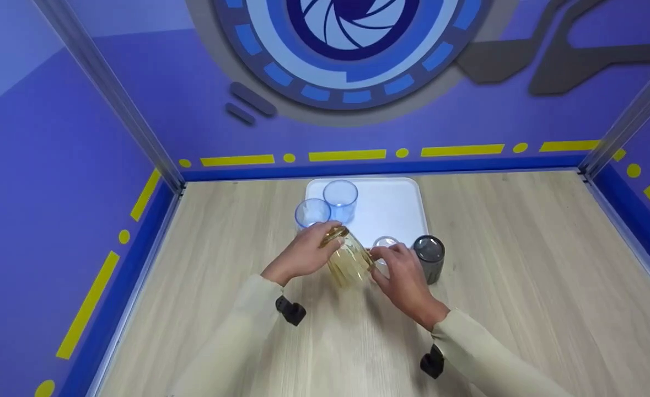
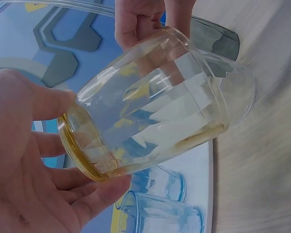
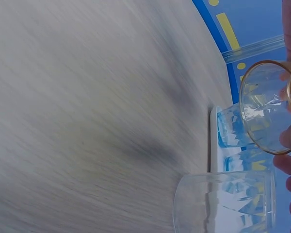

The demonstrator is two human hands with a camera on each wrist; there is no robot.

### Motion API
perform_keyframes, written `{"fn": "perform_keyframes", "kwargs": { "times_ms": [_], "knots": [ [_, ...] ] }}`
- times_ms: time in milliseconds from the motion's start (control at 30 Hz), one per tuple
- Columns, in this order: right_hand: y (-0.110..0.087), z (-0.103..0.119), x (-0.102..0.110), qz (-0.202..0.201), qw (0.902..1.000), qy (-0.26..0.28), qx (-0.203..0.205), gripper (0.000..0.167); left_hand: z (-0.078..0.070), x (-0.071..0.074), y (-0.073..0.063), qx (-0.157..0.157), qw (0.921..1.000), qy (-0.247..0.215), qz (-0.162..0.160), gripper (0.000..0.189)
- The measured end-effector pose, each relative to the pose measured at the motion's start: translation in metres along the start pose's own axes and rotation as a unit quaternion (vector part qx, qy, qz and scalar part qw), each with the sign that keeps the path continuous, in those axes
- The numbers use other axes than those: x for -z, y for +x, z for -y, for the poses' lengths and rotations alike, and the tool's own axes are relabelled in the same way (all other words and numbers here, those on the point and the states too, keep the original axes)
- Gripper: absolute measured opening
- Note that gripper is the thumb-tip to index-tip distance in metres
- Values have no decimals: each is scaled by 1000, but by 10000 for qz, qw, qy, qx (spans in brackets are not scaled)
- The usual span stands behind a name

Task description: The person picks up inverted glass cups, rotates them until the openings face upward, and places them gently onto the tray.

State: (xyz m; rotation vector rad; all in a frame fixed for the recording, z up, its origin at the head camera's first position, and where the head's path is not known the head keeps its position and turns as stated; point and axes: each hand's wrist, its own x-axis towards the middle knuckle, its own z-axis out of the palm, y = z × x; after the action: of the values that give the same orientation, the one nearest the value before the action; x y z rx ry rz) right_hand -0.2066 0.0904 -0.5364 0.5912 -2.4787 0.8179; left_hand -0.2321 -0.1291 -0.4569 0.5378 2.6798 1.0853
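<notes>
An amber-tinted clear drinking glass (image 1: pixel 351 262) is held tilted above the table, between both hands. My left hand (image 1: pixel 308 251) grips it round its thick base (image 2: pixel 82 145), thumb on one side and fingers on the other. At its rim, my right hand (image 1: pixel 404 275) pinches the glass between thumb and fingers. Close behind the right hand stands a colourless clear glass (image 3: pixel 223 204), mostly covered by the fingers in the head view. A dark grey glass (image 1: pixel 430 264) stands just right of that hand.
A white tray (image 1: pixel 391 204) lies at the back of the wooden table (image 1: pixel 512 264). Two blue clear cups, one farther back (image 1: pixel 340 199) and one nearer (image 1: pixel 312 212), stand at its left side. Printed blue-purple panels (image 1: pixel 154 132) wall the table at the back and sides.
</notes>
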Motion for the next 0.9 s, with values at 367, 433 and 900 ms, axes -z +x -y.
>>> {"fn": "perform_keyframes", "kwargs": {
  "times_ms": [367, 433, 900],
  "knots": [
    [1, 2, 2, -331, 9991, -243, 118, 19, 3, -4, 1, 67, 9998, -192, -45, 43],
    [1, 2, 2, -453, 9985, -268, 157, 17, 4, -5, 1, -5, 9997, -240, -85, 43],
    [3, -3, 0, -974, 9941, -390, 280, 14, 7, -10, 3, -185, 9986, -459, -175, 45]
  ]
}}
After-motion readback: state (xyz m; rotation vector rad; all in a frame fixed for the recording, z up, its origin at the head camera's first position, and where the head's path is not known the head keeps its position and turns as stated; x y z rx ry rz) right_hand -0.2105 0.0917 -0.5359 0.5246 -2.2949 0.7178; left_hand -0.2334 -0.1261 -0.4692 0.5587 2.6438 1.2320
